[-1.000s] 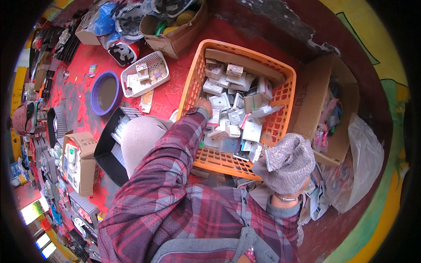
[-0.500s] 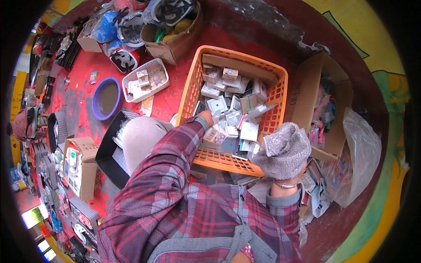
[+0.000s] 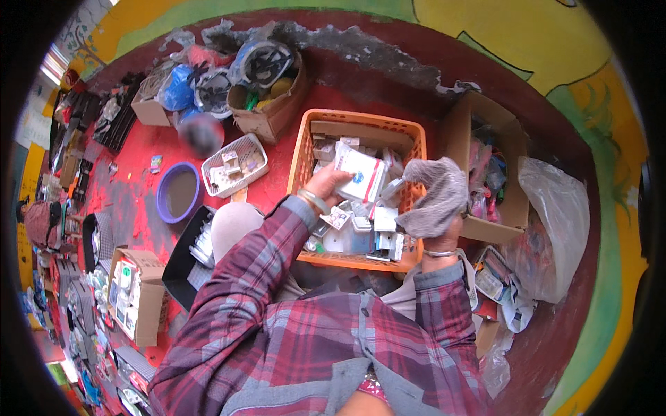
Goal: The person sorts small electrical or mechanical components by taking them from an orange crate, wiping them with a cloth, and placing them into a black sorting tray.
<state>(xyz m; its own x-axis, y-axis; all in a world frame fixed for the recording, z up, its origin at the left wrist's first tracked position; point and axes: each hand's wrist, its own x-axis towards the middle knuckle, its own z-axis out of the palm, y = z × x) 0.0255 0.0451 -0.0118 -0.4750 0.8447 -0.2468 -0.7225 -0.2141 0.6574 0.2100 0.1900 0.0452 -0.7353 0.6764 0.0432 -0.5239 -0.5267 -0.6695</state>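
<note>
The box in my left hand is flat and white, with a blue mark on its face, and it sits tilted above the orange basket. My fingers close on its lower left edge, so the box sticks up and to the right of my hand, over the jumble of small packets in the basket. My right hand is clenched around a grey cloth, at the basket's right rim.
</note>
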